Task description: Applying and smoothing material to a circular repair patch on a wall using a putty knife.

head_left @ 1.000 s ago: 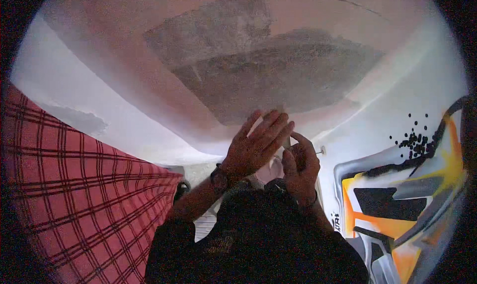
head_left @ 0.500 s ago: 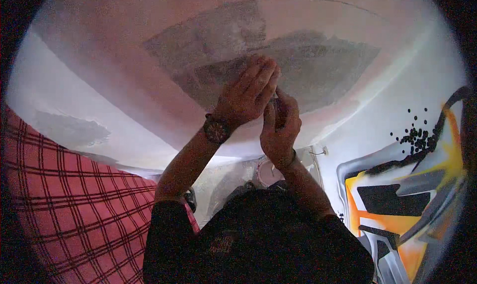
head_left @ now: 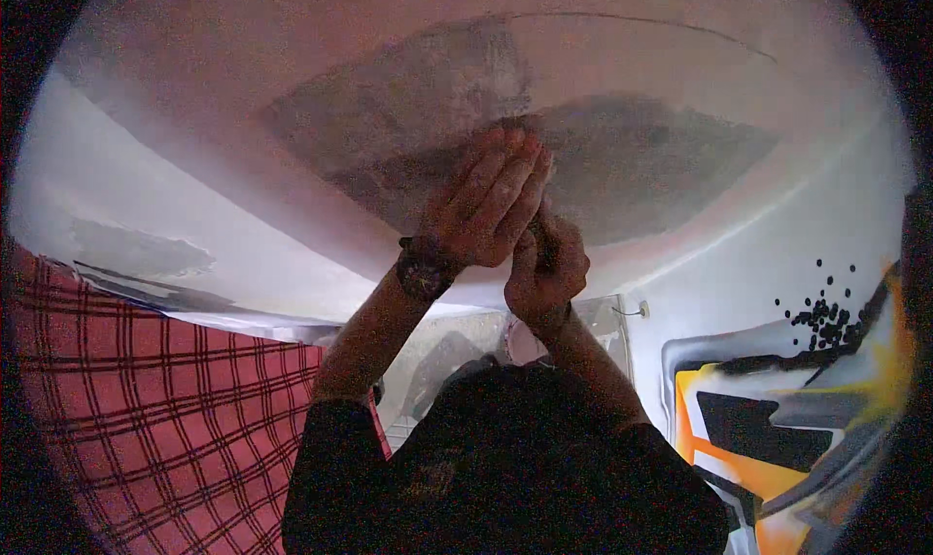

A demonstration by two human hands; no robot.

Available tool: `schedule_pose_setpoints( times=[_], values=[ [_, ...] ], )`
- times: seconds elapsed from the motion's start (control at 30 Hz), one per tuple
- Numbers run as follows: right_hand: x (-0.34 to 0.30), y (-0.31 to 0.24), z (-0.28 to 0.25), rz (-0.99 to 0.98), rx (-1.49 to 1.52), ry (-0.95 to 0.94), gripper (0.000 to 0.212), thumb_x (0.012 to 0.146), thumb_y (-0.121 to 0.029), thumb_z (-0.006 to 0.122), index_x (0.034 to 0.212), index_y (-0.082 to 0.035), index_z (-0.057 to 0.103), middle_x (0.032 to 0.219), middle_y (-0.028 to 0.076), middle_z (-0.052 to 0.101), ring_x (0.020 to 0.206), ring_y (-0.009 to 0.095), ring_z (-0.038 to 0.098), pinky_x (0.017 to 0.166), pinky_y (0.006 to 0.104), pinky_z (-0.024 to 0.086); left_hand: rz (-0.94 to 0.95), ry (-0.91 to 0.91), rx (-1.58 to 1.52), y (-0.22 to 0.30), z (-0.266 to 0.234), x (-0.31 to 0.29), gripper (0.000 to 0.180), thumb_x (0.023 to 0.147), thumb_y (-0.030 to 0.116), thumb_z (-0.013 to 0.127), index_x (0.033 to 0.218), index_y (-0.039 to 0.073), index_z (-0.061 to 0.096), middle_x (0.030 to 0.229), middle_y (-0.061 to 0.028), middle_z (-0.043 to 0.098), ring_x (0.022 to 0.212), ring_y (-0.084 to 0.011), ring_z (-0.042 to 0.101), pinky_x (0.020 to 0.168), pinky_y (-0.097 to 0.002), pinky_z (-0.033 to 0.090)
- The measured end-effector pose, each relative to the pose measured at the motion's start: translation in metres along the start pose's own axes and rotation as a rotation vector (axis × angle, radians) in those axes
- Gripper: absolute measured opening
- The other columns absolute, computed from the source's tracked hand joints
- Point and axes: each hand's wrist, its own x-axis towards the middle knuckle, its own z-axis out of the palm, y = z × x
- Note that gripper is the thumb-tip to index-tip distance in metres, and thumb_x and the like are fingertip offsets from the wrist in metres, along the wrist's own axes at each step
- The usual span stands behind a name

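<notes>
Grey colours one patch (head_left: pixel 651 166) behind two hands (head_left: pixel 481 205) (head_left: pixel 552 275).

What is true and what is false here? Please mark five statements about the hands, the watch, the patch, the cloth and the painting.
1. The left hand and the right hand are far apart. False: they are close together.
2. A watch is on the left wrist. True.
3. The large patch beyond the hands is bright green. False: it is grey.
4. A red checked cloth shows on the left side of the view. True.
5. The painting on the right is all one colour. False: it has black, grey, orange and yellow in it.
</notes>
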Motion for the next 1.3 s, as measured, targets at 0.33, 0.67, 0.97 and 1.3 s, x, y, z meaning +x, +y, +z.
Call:
schedule_pose_setpoints(
  times=[0.33, 0.67, 0.97, 1.3],
  values=[
    [0.012, -0.005, -0.006, 0.017, -0.061, -0.112, 0.028, 0.087, -0.003, 0.054, 0.111, 0.011, 0.053, 0.098, 0.021, 0.063, 0.087, 0.025, 0.064, 0.075, 0.0319, 0.051, -0.074, -0.020, -0.040, 0.002, -0.001, 0.001, 0.030, 0.091, 0.014, 0.044, 0.108, -0.001, 0.063, 0.118, -0.0142, 0.057, 0.114, -0.0287, 0.052, 0.098, -0.0430, 0.045],
    [0.017, -0.026, -0.010, 0.148, -0.049, -0.173, 0.025, 0.087, -0.006, 0.056, 0.106, 0.010, 0.055, 0.098, 0.021, 0.063, 0.085, 0.023, 0.065, 0.072, 0.0315, 0.052, -0.080, -0.016, 0.011, 0.000, -0.017, 0.005, 0.029, 0.090, 0.016, 0.046, 0.104, 0.001, 0.066, 0.115, -0.0130, 0.059, 0.111, -0.0273, 0.055, 0.094, -0.0411, 0.048],
    [0.014, -0.024, 0.000, 0.239, -0.069, -0.138, 0.022, 0.084, -0.008, 0.060, 0.104, 0.001, 0.058, 0.083, 0.014, 0.065, 0.069, 0.019, 0.064, 0.064, 0.0293, 0.050, -0.091, 0.099, 0.056, -0.006, -0.004, 0.002, 0.022, 0.089, 0.018, 0.049, 0.090, 0.008, 0.068, 0.111, -0.0085, 0.062, 0.107, -0.0257, 0.057, 0.093, -0.0389, 0.049],
    [0.012, -0.032, 0.007, 0.104, -0.236, -0.152, 0.028, 0.087, -0.014, 0.059, 0.105, 0.008, 0.057, 0.089, 0.016, 0.065, 0.073, 0.017, 0.063, 0.063, 0.0280, 0.051, -0.243, 0.196, -0.031, -0.010, -0.007, 0.004, 0.012, 0.083, 0.018, 0.059, 0.085, 0.011, 0.068, 0.105, -0.0056, 0.065, 0.097, -0.0243, 0.062, 0.089, -0.0365, 0.050]
  ],
)
